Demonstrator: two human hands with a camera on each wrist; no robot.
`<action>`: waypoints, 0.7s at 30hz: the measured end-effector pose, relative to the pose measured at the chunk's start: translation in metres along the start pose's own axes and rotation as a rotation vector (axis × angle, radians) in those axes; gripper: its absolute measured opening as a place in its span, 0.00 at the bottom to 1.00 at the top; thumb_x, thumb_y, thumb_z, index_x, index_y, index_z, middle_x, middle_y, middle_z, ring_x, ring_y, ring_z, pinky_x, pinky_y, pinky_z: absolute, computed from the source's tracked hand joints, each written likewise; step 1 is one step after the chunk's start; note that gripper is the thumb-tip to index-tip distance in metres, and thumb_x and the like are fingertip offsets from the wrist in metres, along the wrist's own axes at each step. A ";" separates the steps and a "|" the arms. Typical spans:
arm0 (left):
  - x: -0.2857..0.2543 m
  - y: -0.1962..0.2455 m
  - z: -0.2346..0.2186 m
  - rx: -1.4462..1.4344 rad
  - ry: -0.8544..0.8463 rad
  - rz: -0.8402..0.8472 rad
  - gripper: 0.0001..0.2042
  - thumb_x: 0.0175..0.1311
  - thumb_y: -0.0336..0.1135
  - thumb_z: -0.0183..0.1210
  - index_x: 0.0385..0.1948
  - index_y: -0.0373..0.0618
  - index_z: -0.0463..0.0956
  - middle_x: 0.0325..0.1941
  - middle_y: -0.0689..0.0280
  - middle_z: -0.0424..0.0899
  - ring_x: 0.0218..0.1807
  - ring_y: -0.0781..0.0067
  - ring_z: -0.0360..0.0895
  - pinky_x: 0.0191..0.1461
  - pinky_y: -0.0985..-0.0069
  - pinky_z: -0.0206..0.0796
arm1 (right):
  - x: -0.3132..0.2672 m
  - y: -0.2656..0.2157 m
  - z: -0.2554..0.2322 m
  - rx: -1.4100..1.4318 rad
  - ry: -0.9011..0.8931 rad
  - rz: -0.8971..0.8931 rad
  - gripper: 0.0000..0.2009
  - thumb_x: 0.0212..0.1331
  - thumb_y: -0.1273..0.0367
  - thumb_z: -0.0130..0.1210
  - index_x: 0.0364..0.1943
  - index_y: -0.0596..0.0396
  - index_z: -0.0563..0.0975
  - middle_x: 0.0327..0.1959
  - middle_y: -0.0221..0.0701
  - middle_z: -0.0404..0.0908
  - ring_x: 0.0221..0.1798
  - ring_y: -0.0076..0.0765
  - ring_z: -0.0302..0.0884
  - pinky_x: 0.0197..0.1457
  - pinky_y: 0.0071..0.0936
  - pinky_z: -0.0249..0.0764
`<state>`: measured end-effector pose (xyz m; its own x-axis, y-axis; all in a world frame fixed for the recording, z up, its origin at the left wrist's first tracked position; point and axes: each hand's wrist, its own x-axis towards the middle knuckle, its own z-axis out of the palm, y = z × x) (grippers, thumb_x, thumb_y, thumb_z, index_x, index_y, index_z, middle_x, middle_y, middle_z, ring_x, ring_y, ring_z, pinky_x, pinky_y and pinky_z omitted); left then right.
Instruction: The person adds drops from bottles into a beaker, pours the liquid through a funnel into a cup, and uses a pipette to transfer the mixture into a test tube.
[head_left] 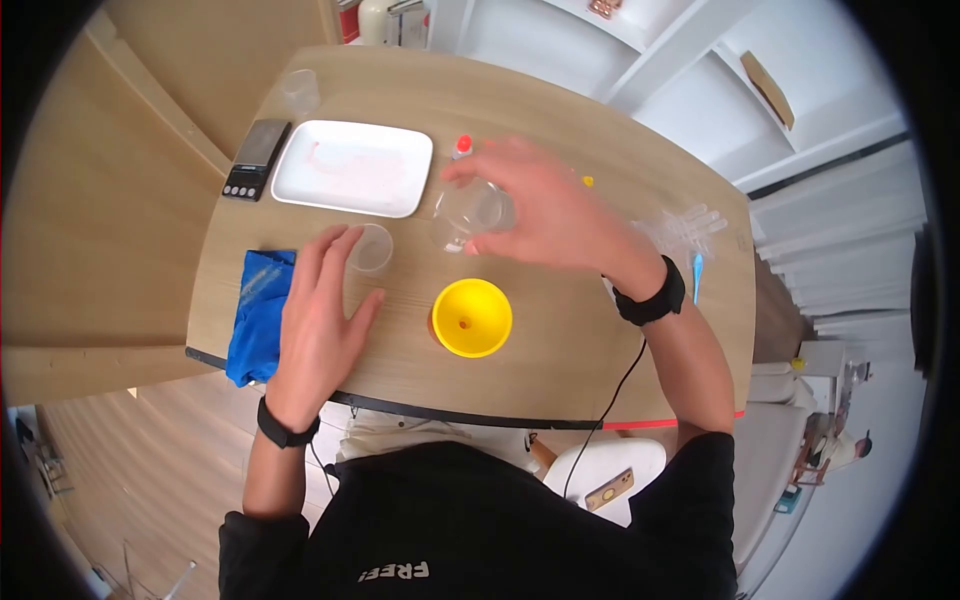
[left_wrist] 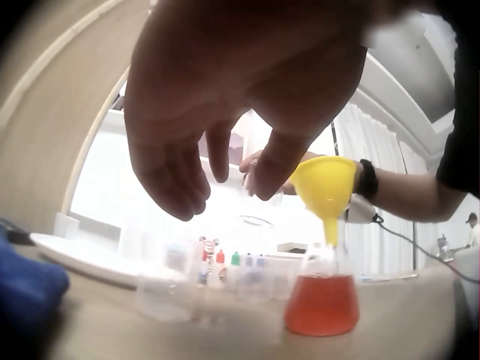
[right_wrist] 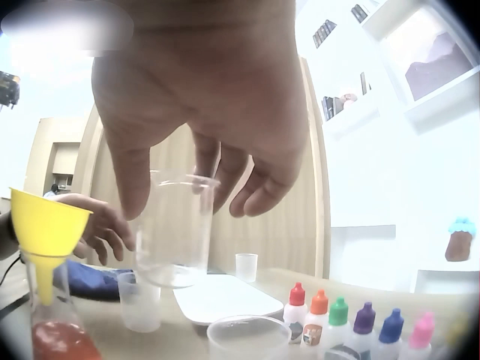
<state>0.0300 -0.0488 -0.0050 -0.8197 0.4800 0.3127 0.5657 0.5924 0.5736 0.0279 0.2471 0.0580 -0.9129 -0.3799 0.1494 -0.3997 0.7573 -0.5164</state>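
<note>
My right hand (head_left: 545, 205) grips a clear beaker (right_wrist: 174, 232) near its rim, thumb on one side and fingers on the other. The beaker is raised over the table and looks drained, with only faint traces at its bottom. Fingers spread, my left hand (head_left: 325, 310) hovers beside a small clear plastic cup (head_left: 372, 248) and holds nothing. Between the hands stands a conical flask (left_wrist: 322, 304) with red liquid in it. A yellow funnel (head_left: 472, 317) sits upright in the flask's neck.
Behind the hands lies a white tray (head_left: 352, 168) with pinkish traces, next to a black scale (head_left: 256, 160). A blue cloth (head_left: 262, 315) is at the left edge. Several dropper bottles (right_wrist: 337, 319) with coloured caps line the back. Clear plastic droppers (head_left: 685, 230) lie right.
</note>
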 end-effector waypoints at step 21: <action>0.083 -0.002 0.057 -0.038 -0.226 0.208 0.29 0.60 0.21 0.66 0.65 0.43 0.73 0.62 0.53 0.82 0.66 0.45 0.79 0.67 0.55 0.75 | -0.051 -0.005 -0.045 -0.003 0.325 0.163 0.33 0.48 0.71 0.82 0.62 0.50 0.82 0.59 0.33 0.86 0.62 0.45 0.82 0.63 0.40 0.79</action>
<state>-0.0337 0.0265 -0.0235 -0.6435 0.7227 0.2521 0.7117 0.4437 0.5446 0.0721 0.2870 0.0911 -0.9433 -0.0655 0.3253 -0.2461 0.7956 -0.5535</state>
